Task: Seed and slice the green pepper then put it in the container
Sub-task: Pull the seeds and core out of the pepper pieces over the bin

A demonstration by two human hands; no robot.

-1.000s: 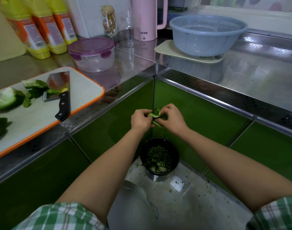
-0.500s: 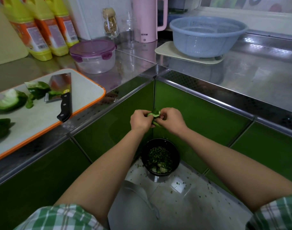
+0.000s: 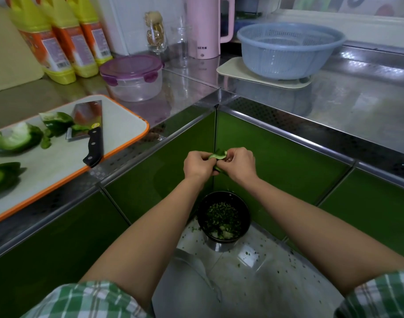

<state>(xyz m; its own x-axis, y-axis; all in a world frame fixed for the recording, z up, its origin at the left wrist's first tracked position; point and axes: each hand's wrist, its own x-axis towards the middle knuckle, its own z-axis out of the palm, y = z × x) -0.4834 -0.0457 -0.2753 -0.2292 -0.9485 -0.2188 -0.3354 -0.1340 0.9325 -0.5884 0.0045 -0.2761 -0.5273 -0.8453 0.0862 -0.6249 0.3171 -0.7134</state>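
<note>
My left hand (image 3: 197,165) and my right hand (image 3: 238,162) together pinch a small green pepper piece (image 3: 218,155), held in front of the green cabinet corner and above a black bin (image 3: 224,218) on the floor. The bin holds green scraps. On the orange-rimmed cutting board (image 3: 118,125) at the left lie more pepper pieces (image 3: 15,140), (image 3: 56,122), (image 3: 3,176) and a cleaver (image 3: 88,129) with a black handle. A clear container with a purple lid (image 3: 132,76) stands shut on the steel counter behind the board.
Three yellow bottles (image 3: 58,40) stand at the back left. A pink jug (image 3: 205,26) and glass jars (image 3: 155,31) are at the back. A blue colander (image 3: 288,49) sits on a pale mat to the right. Green bits litter the floor tiles.
Both hands have kept working the pepper piece over the bin; less of it shows between the fingers now. The view has shifted slightly.
</note>
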